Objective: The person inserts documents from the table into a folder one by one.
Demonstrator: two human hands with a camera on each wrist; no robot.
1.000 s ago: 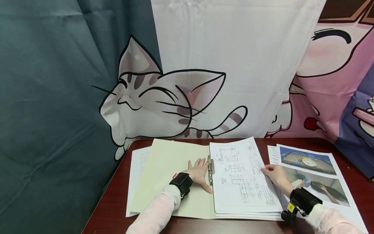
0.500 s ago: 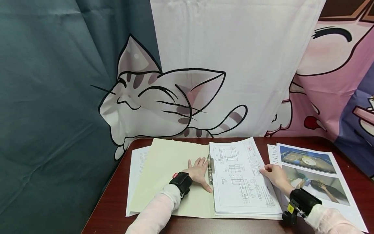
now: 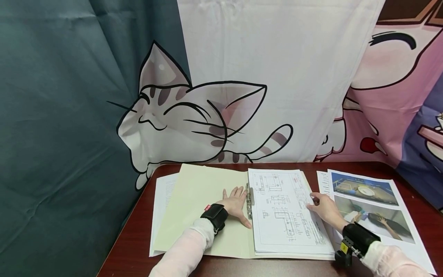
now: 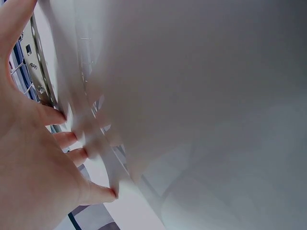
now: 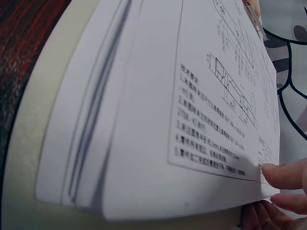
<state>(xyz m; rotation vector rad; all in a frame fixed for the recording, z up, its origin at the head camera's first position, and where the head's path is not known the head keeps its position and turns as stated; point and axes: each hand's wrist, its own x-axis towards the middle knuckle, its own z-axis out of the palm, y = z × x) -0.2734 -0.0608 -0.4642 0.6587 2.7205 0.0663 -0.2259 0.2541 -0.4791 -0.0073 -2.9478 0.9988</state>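
An open cream folder (image 3: 204, 184) lies on the table with a stack of drawing sheets (image 3: 280, 231) on its right side. My left hand (image 3: 235, 204) rests with spread fingers on the bare left cover, beside the metal clip (image 3: 248, 202) along the fold. At the stack's right edge, my right hand (image 3: 325, 209) pinches the paper. In the right wrist view the thumb (image 5: 283, 176) lies on top of the upper sheet (image 5: 144, 167) and other fingers are at or below its edge. How many sheets it holds, I cannot tell.
Printed sheets (image 3: 160, 215) stick out beneath the folder's left side. To the right, a page with two colour photos (image 3: 375, 223) lies partly under my right forearm. A cloth with a cartoon cat (image 3: 180, 134) hangs behind the dark red table (image 3: 128, 242).
The top sheet's far right corner, lifted before, now lies down on the stack. My right hand has shifted slightly left along the edge, its thumb and forefinger farther apart. My left hand stays put.
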